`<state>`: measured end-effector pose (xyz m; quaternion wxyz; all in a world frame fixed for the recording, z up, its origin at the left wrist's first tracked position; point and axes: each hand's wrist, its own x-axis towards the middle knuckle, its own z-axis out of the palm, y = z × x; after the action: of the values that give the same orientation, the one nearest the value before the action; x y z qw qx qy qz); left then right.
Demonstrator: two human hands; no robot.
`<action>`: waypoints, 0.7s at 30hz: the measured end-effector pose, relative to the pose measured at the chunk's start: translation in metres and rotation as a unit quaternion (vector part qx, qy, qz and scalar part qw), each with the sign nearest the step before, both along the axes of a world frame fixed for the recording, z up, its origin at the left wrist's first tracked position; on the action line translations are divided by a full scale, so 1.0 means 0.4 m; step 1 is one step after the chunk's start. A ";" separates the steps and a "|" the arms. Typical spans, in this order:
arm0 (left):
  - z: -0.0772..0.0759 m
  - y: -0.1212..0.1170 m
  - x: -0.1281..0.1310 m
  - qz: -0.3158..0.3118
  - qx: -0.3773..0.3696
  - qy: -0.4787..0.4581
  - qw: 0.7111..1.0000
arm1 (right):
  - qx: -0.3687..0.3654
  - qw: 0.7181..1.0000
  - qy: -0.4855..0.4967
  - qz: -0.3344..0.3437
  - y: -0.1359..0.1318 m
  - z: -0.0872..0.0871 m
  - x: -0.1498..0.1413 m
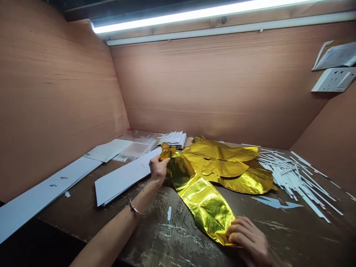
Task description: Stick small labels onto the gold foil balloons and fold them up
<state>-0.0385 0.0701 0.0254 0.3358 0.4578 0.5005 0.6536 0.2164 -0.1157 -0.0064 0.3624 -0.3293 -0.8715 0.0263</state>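
Observation:
A shiny gold foil balloon [207,200], flat and uninflated, stretches between my two hands over the dark worn table. My left hand [158,167] pinches its far upper end, where small foil tabs stick up. At the near lower end, the fingers of my right hand [246,237] are closed on the foil edge. Just behind it lies a heap of more flat gold foil balloons [230,159], partly overlapped by the held one.
White card strips [125,176] lie left of my hands, with longer strips [63,180] further left. Clear plastic bags [139,142] and a stack of printed papers [174,138] sit at the back. Many white sticks [292,174] are scattered right. A wall socket [333,80] is upper right.

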 end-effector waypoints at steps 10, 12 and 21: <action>-0.047 -0.290 0.160 -0.347 0.294 0.637 0.622 | 0.066 0.995 -0.065 -0.023 -0.020 0.034 -0.019; -0.065 -0.295 0.147 -0.381 0.250 0.629 0.630 | 0.077 0.993 -0.077 -0.038 -0.027 0.052 -0.018; 0.012 -0.298 0.064 -0.537 0.211 0.502 0.644 | -0.116 0.989 -0.087 0.016 0.161 0.191 -0.089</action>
<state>-0.0128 -0.0491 0.0301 0.2194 0.9628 0.1069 0.1161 0.1808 -0.0511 0.0701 0.2442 -0.3562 -0.8958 0.1047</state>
